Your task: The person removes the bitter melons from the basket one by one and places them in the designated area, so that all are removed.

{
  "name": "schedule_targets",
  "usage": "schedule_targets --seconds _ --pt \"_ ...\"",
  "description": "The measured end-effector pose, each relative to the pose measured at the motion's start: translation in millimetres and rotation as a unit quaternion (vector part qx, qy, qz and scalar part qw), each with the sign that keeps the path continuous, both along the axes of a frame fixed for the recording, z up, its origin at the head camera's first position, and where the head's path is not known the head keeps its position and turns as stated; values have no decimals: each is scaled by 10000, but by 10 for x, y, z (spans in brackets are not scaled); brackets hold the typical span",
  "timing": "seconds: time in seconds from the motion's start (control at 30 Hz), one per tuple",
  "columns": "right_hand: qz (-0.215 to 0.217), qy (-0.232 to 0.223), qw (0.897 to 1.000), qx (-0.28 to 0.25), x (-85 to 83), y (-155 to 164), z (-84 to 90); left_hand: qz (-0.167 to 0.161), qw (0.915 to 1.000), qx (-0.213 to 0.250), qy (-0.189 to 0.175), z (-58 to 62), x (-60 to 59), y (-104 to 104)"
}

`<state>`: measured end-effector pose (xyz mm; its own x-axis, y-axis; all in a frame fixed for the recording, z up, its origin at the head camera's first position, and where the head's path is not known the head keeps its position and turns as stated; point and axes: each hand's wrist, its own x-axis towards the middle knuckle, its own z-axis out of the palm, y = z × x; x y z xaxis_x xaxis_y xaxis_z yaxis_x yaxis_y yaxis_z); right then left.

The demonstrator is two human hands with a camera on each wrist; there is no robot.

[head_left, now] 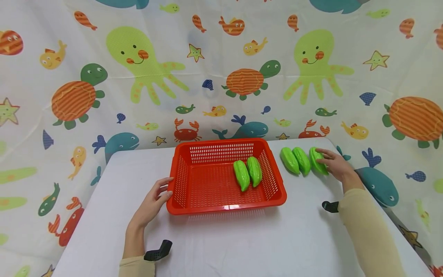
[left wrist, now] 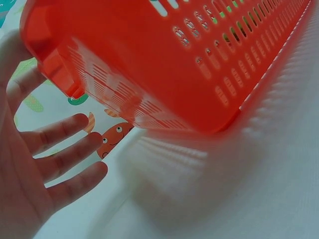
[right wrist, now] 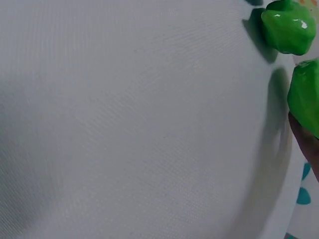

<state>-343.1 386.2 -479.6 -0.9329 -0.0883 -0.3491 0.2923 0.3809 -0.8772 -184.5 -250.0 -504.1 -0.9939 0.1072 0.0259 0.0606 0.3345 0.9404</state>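
A red plastic basket (head_left: 225, 209) with slotted walls stands mid-table and holds two glossy green ribbed bitter melons (head_left: 241, 176). At its left side my left hand (head_left: 154, 202) touches the rim with fingertips and thumb. In the left wrist view, three fingers (left wrist: 70, 162) stretch out straight, apart from the basket wall (left wrist: 149, 59). My right hand (head_left: 335, 164) holds a bitter melon (head_left: 315, 158) at the far right of the table, thumb and fingers on its sides. In the right wrist view, one finger (right wrist: 305, 142) lies against that melon (right wrist: 306, 94).
Two more bitter melons (head_left: 290, 161) lie side by side between the basket and my right hand. White cloth covers the table (head_left: 221, 246). Behind it hangs a curtain (head_left: 214, 127) printed with sea animals, close to the table's back edge.
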Motion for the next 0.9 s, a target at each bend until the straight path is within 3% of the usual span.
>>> schedule_targets --seconds 0.53,0.9 --pt "-56 110 9998 147 -115 -20 -157 17 10000 23 -42 -5 -2 -1" --pt "-194 156 9996 131 -92 -72 -118 -55 9999 -30 80 -5 -30 -17"
